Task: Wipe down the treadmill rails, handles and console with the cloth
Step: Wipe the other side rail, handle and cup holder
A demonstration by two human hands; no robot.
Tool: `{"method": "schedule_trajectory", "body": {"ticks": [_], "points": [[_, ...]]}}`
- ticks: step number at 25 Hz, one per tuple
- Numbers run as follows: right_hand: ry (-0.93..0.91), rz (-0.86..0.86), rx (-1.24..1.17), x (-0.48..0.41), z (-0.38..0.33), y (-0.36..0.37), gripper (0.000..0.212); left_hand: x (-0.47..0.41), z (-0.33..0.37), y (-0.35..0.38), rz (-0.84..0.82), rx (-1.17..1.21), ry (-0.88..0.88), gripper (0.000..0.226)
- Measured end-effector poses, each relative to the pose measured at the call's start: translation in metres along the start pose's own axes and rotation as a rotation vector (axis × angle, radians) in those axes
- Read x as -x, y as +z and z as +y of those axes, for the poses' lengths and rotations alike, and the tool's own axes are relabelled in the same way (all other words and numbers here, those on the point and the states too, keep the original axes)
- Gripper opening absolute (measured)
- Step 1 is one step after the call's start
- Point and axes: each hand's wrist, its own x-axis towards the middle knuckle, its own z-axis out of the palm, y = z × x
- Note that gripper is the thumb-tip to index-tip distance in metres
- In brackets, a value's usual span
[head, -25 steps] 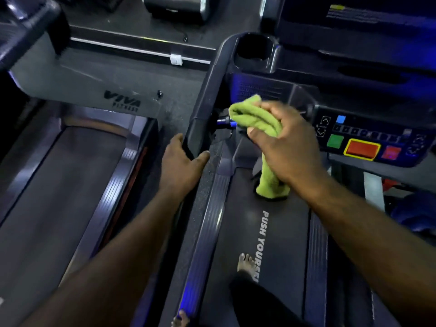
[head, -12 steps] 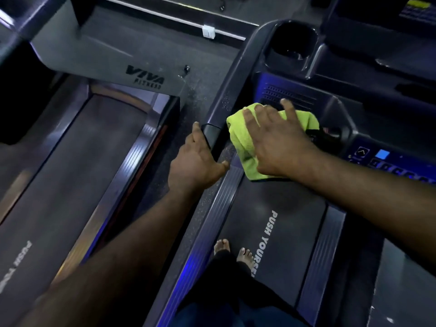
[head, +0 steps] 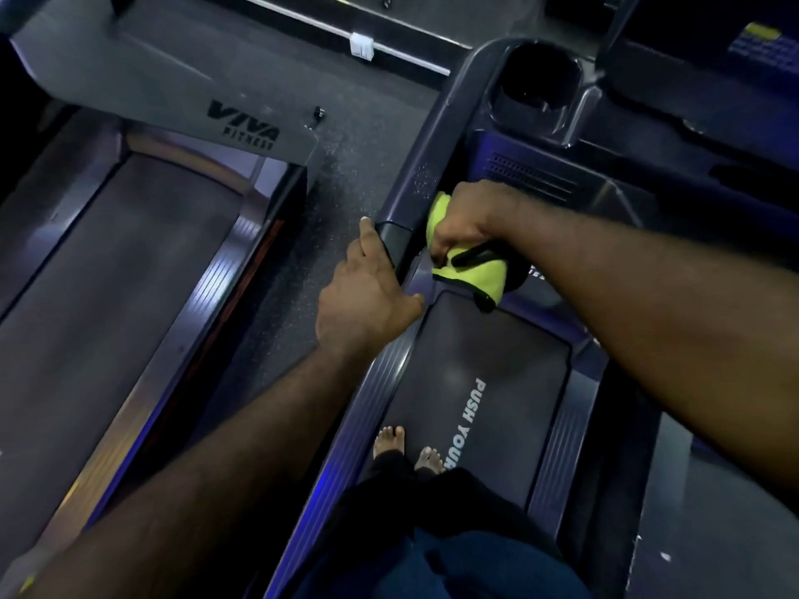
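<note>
So from the head cam: right hand [head: 465, 222] has its grip clenched on the green cloth [head: 473, 276], bunched against a black handle [head: 469, 256] under the console [head: 536, 179]. Left hand [head: 363, 304] grasps the side handrail's [head: 421, 188] end (2 bare feet [head: 389, 440] on the belt [head: 497, 356]).

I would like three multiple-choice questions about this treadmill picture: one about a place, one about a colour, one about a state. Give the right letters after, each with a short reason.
1. Where does the left hand rest?
A. on the end of the side handrail
B. in the cup holder
C. on the belt

2. What colour is the cloth?
A. white
B. yellow-green
C. red

3. How is the right hand holding the cloth?
A. clenched around it
B. flat and open on it
C. not touching it

Answers: 1 A, the fingers lie on the rail's end. 2 B, it is bright yellow-green. 3 A, the fingers are curled shut on it.
</note>
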Motion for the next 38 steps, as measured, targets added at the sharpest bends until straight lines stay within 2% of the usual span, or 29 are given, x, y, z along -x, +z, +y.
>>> {"method": "schedule_trajectory", "body": {"ticks": [3,4,5,8,10,11,12,15,16,17,19,22,24,27,29,31,33,35,38], "points": [[0.001,0.491,0.204,0.020,0.000,0.054,0.059,-0.001,-0.001,-0.001,0.006,0.013,0.001,0.121],[-0.008,0.570,0.252,0.029,0.001,0.065,0.058,-0.001,0.000,0.000,0.010,0.019,0.001,0.120],[-0.012,0.548,0.239,0.032,0.000,0.066,0.058,-0.001,0.000,0.000,0.017,0.018,0.001,0.121],[-0.015,0.265,0.086,0.011,-0.003,0.027,0.059,-0.002,0.001,-0.001,0.004,0.007,0.002,0.125],[0.037,0.009,-0.026,0.000,-0.003,0.002,0.076,0.000,0.000,-0.002,0.007,-0.001,0.000,0.125],[0.060,-0.044,-0.035,-0.002,-0.002,-0.001,0.081,0.000,0.001,-0.002,0.009,-0.004,-0.001,0.125],[0.059,0.007,-0.030,-0.001,-0.003,0.002,0.079,-0.001,0.002,-0.002,0.008,-0.004,-0.005,0.124],[0.010,0.453,0.172,0.021,-0.005,0.050,0.062,-0.001,0.001,-0.002,0.001,0.011,0.008,0.122],[0.007,0.535,0.205,0.028,-0.005,0.060,0.058,-0.001,0.002,-0.001,0.007,0.014,0.013,0.122],[-0.005,0.547,0.201,0.028,-0.004,0.061,0.055,-0.001,0.002,-0.001,0.021,0.012,0.017,0.121],[-0.046,0.425,0.126,0.020,-0.002,0.041,0.052,-0.001,0.002,-0.002,0.024,0.000,0.020,0.122],[-0.009,0.165,-0.032,0.007,0.003,0.010,0.070,-0.001,0.002,-0.002,0.013,0.004,0.023,0.123],[0.003,0.193,-0.045,0.009,0.001,0.014,0.077,-0.001,0.000,0.000,0.016,-0.006,0.032,0.125],[-0.073,0.421,0.048,0.032,0.013,0.044,0.069,-0.001,-0.004,0.003,0.020,-0.034,0.055,0.132],[-0.098,0.535,0.082,0.045,0.055,0.056,0.060,-0.003,-0.006,0.001,0.061,-0.105,0.167,0.138],[-0.100,0.576,0.080,0.053,0.095,0.059,0.056,-0.011,-0.006,-0.003,0.107,-0.217,0.373,0.140],[-0.078,0.550,0.140,0.055,0.108,0.061,0.056,-0.019,-0.003,-0.005,0.115,-0.289,0.521,0.133],[-0.086,0.501,0.184,0.046,0.104,0.058,0.057,-0.025,0.000,-0.001,0.096,-0.280,0.537,0.126],[-0.095,0.295,0.175,0.034,0.101,0.033,0.065,-0.027,-0.003,0.001,0.084,-0.331,0.527,0.119]]}}
